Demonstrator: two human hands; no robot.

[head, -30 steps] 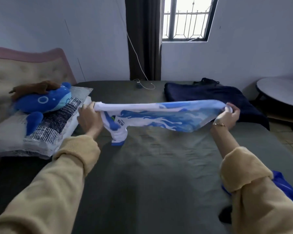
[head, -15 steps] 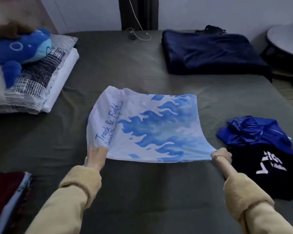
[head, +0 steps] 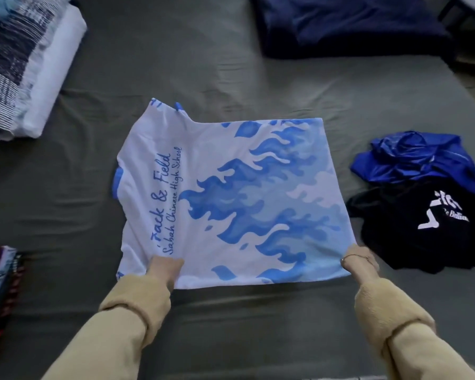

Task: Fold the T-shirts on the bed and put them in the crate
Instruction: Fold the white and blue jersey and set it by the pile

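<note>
A white T-shirt with blue flames point(head: 239, 193) lies spread flat on the grey bed point(head: 231, 325), its blue lettering running along its left side. My left hand point(head: 163, 270) grips its near left edge, and my right hand point(head: 358, 260) pinches the near right corner. Both arms wear tan sleeves. To the right lie a crumpled bright blue T-shirt point(head: 414, 157) and a black T-shirt with white print point(head: 422, 223), unfolded and touching each other. The crate is not clearly in view.
A stack of folded clothes point(head: 0, 286) shows at the left edge. Pillows with a striped cover point(head: 30, 64) sit at the far left. A folded dark navy blanket point(head: 348, 23) lies at the far right of the bed.
The flame shirt, held stretched in the air a second ago, now lies flat on the bed. My hands came down and toward me with it, and my view dropped toward the bed.
</note>
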